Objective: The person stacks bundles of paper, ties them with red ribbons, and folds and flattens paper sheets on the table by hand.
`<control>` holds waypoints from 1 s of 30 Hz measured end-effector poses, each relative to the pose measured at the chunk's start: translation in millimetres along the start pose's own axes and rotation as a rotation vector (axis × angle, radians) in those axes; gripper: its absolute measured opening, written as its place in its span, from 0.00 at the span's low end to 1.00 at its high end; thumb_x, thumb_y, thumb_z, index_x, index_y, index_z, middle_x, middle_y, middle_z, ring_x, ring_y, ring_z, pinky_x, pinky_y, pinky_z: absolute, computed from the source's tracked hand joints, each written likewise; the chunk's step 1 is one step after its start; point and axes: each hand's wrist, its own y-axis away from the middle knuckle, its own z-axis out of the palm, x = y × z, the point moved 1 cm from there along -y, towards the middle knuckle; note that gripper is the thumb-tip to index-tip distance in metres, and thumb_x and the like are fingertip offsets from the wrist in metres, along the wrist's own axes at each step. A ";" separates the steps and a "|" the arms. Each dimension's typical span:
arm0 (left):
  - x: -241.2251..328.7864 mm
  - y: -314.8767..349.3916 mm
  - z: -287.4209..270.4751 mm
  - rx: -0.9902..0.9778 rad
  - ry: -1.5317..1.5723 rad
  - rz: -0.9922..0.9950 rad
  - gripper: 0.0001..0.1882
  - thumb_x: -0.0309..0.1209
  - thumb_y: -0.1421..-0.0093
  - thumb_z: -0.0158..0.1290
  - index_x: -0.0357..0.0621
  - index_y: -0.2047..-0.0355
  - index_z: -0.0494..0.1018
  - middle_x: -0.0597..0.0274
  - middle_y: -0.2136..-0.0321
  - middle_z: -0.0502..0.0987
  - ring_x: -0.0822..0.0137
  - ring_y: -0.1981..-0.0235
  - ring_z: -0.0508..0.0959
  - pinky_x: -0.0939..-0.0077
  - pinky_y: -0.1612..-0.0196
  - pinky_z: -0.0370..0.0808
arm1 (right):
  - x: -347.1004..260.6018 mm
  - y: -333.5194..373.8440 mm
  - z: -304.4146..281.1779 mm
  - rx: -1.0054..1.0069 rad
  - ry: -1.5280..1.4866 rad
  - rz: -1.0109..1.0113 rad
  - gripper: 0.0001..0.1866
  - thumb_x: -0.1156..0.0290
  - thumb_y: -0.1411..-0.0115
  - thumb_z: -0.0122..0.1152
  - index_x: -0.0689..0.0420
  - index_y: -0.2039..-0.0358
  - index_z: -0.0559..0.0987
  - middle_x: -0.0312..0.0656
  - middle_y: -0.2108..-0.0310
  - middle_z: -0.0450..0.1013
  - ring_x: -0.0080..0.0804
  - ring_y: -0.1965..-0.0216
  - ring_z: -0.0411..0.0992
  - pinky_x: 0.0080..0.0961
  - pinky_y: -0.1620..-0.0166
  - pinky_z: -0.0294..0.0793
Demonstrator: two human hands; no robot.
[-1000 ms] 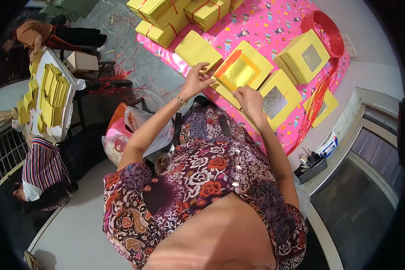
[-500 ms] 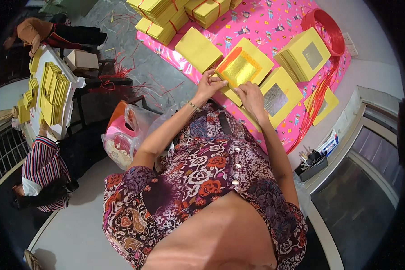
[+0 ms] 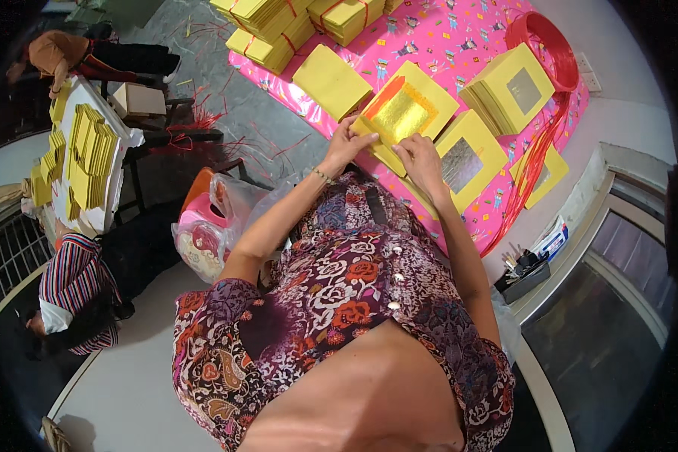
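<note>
Head view: gold-centred paper point(image 3: 404, 113) on pink-covered worktop point(image 3: 437, 34), between plain yellow stack point(image 3: 331, 79) and silver-centred papers point(image 3: 468, 160). Left hand point(image 3: 343, 148) clamped, thumb against fingers, on yellow paper point(image 3: 368, 126) at near left corner of gold-centred paper. Right hand point(image 3: 422, 160) apart from left, fingertips together at near edge; cannot tell whether they grip. Beyond, at right: tall silver-centred stack point(image 3: 508, 90), red string coil point(image 3: 567, 64).
</note>
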 end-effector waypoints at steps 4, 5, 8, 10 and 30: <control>-1.5 -1.1 -3.8 0.039 -0.136 -0.008 0.35 0.25 0.45 0.63 0.33 0.41 0.56 0.56 0.61 0.77 0.71 0.64 0.79 0.78 0.64 0.78 | 0.4 -0.3 -0.2 0.001 -0.010 -0.010 0.13 0.61 0.40 0.58 0.58 0.69 0.82 0.48 0.69 0.73 0.47 0.63 0.70 0.40 0.58 0.70; -2.0 -1.2 -4.4 0.044 -0.175 -0.004 0.36 0.24 0.46 0.63 0.34 0.41 0.56 0.56 0.60 0.77 0.71 0.64 0.79 0.78 0.65 0.78 | 0.2 -0.2 -0.1 0.002 -0.010 -0.009 0.13 0.61 0.40 0.58 0.58 0.69 0.82 0.48 0.69 0.73 0.47 0.63 0.70 0.40 0.58 0.70; 0.2 -0.6 -10.9 -0.080 -0.303 0.055 0.40 0.22 0.46 0.63 0.35 0.38 0.52 0.53 0.55 0.75 0.70 0.63 0.80 0.77 0.63 0.79 | 0.4 -0.2 0.2 0.006 -0.020 -0.001 0.13 0.61 0.40 0.58 0.58 0.69 0.82 0.48 0.69 0.73 0.47 0.62 0.70 0.39 0.58 0.70; 1.7 0.1 -14.7 -0.142 -0.226 0.097 0.42 0.21 0.47 0.62 0.36 0.37 0.49 0.53 0.54 0.73 0.69 0.62 0.79 0.77 0.62 0.79 | 0.2 -0.8 -0.9 -0.006 -0.027 0.002 0.14 0.60 0.40 0.58 0.58 0.69 0.82 0.48 0.69 0.73 0.46 0.63 0.70 0.39 0.58 0.70; 8.1 -8.6 -26.7 -0.243 -0.318 0.137 0.40 0.20 0.46 0.61 0.36 0.37 0.52 0.58 0.60 0.77 0.71 0.61 0.78 0.78 0.59 0.77 | -1.0 1.3 6.2 0.070 0.101 -0.179 0.17 0.56 0.54 0.72 0.56 0.74 0.79 0.40 0.70 0.70 0.40 0.65 0.70 0.35 0.61 0.71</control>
